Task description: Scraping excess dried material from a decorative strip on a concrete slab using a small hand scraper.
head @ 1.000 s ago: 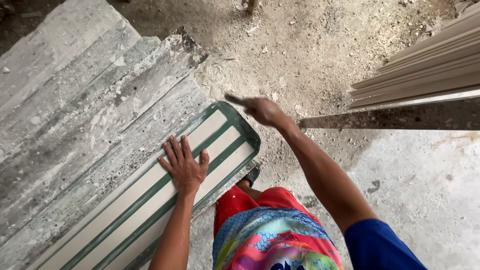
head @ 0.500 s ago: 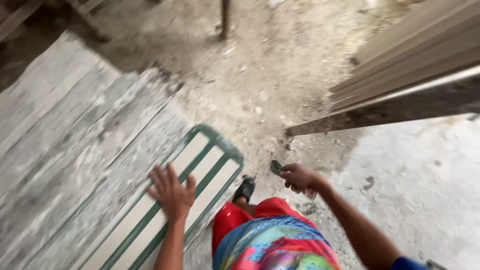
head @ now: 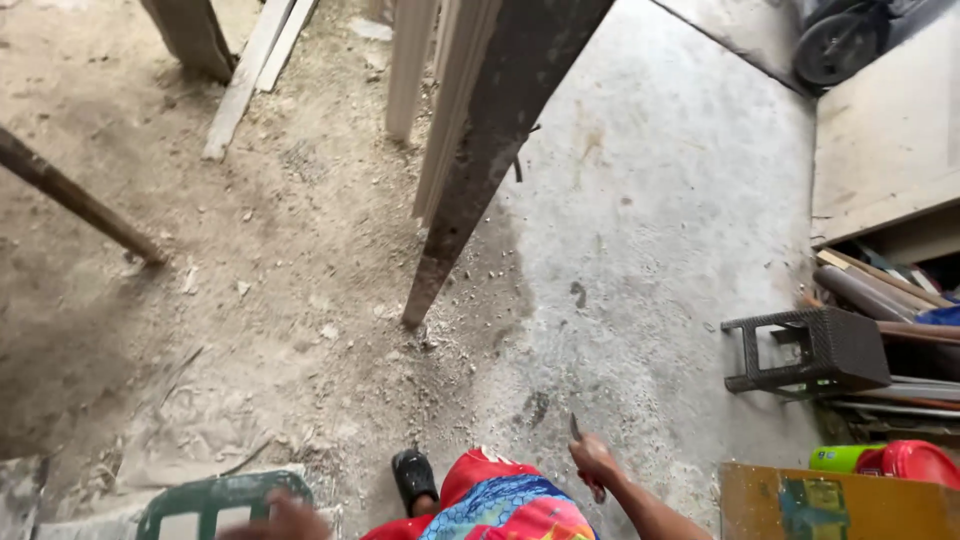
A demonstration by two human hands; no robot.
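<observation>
The right hand (head: 597, 462) is clenched around a short, dark, blade-like tool (head: 576, 430) whose tip points up and away from the body, held low over the grey concrete floor (head: 670, 250) just right of the bright red and blue garment (head: 500, 505). The left hand (head: 285, 518) shows only as a blurred edge at the bottom of the view; it lies on or just over the near end of the green-framed panel (head: 215, 497), and whether it presses flat or grips the frame cannot be told. A foot in a black sandal (head: 413, 478) stands between the two hands, on sawdust-strewn dirt. Farther off, a dark slanted plank (head: 480, 160) and pale boards (head: 412, 60) lean from the top of the view down to the ground. To the right stand a small dark woven stool (head: 815, 350), a heap of pipes and tubes (head: 880, 300), a green bottle (head: 842, 458) and a red container (head: 915, 462) beside a wooden board (head: 800, 500). As a judgement, the work looks to be between strokes, tool in hand and away from the panel; bringing the tool to bear would call for the left hand steadying the panel's end first.
</observation>
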